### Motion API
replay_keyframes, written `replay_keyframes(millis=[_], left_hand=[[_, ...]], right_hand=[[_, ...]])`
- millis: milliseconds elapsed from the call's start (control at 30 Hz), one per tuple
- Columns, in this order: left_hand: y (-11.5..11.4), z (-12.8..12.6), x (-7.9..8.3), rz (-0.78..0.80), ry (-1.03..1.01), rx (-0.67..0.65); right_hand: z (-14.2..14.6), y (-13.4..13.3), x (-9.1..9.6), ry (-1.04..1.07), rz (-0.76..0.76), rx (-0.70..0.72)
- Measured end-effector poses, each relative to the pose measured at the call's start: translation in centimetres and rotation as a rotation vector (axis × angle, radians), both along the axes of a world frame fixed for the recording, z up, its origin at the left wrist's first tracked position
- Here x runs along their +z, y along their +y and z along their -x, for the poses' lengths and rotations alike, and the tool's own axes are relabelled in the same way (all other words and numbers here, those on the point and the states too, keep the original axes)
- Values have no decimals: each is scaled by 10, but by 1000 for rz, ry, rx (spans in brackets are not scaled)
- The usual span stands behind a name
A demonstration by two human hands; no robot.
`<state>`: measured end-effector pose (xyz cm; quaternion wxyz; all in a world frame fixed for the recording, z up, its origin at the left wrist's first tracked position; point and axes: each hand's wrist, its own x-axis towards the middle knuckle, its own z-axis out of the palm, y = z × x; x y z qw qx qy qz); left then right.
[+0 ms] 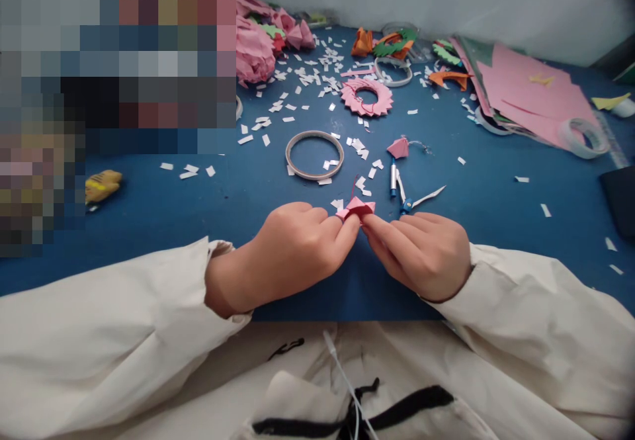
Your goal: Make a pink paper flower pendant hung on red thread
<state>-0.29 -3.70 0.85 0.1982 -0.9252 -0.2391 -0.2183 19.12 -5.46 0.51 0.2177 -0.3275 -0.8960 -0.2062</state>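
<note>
A small folded pink paper piece (356, 208) is pinched between both my hands just above the blue table (198, 202). My left hand (292, 248) is closed, its fingertips gripping the piece's left side. On the right side, my right hand (419, 248) grips it with closed fingers. A thin red thread rises from the piece. Just beyond my right hand lie a blue compass tool (404, 192) and another small folded pink piece (398, 148).
A tape ring (314, 155) lies ahead, amid several white paper scraps. A pink paper wreath (367, 96), pink paper flowers (255, 49) and pink sheets (536, 89) with tape rolls (583, 137) lie further back. A yellow object (102, 185) sits at left.
</note>
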Motion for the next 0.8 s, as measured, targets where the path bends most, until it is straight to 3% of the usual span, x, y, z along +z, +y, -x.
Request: replay_keyframes(millis=[267, 433, 600, 800], left_hand=[[0, 1, 5, -66, 8, -33], [-1, 3, 4, -37, -13, -8], [-1, 2, 1, -12, -36, -8], [-1, 1, -4, -18, -97, -4]], right_hand=[[-2, -1, 0, -13, 3, 22], [-1, -1, 2, 10, -24, -99], [-2, 1, 4, -32, -20, 18], [-3, 2, 2, 8, 0, 31]])
